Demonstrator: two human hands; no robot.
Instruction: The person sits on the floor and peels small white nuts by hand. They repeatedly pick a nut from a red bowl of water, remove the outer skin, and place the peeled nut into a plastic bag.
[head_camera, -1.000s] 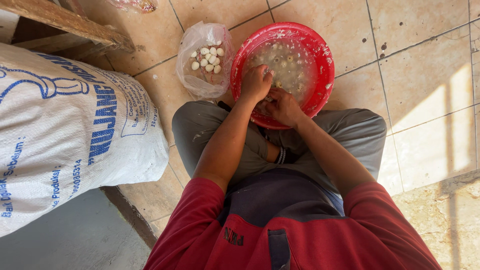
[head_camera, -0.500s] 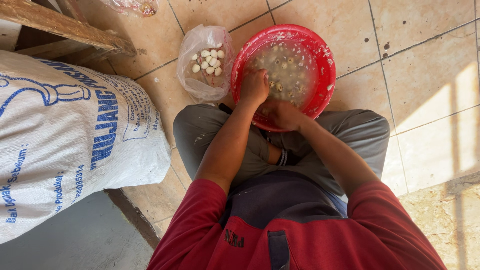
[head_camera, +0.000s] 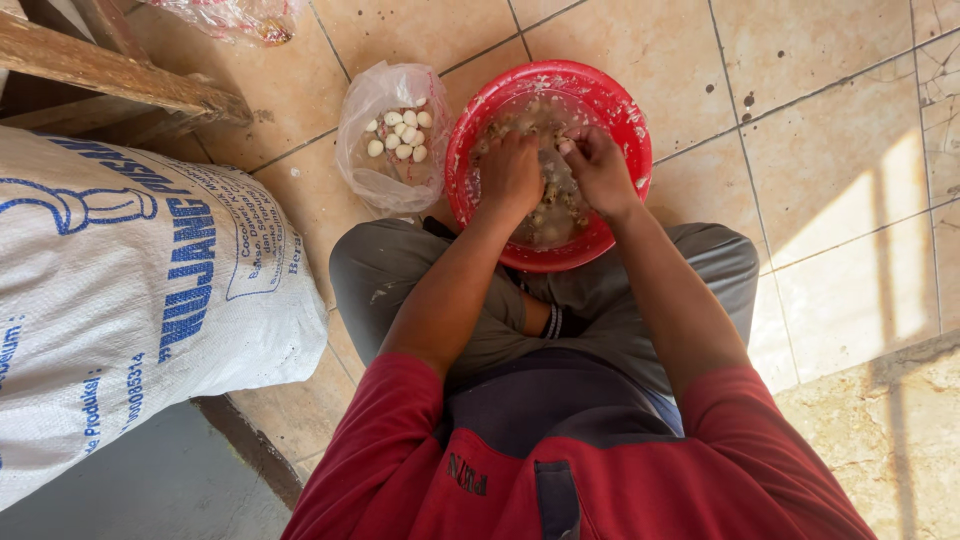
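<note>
Red round plastic basin of wet unpeeled cloves at 12 o'clock, mostly left; my left hand and right hand pinch cloves; clear plastic bag at 11 holds few peeled.

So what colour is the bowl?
Red, the bowl both hands are in; head view.

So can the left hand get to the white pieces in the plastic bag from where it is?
Probably yes. The left hand is over the red bowl, and the plastic bag lies right beside the bowl on that side, mouth open, with the white pieces uncovered. Nothing sits between them.
</note>
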